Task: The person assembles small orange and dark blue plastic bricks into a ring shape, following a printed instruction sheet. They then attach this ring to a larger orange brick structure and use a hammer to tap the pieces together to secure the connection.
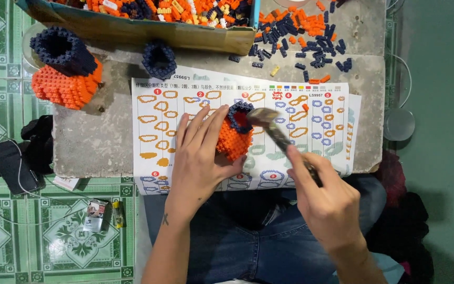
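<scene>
On the grey stone bench (pixel 95 142) lies a white paper instruction sheet with orange and blue ring drawings (pixel 206 100), and near its middle stands the small model of orange and dark blue plastic bricks (pixel 235 134). The left hand (pixel 198 158) is spread wide and flat against the left side of this model, fingers pointing up the sheet, and steadies it. The right hand (pixel 329 202) is closed around the handle of a small metal hammer (pixel 274 129). The long axis of the hammer runs diagonally from this hand up-left, and its head touches the dark blue top rim of the model. The left hand is nearer to the model.
</scene>
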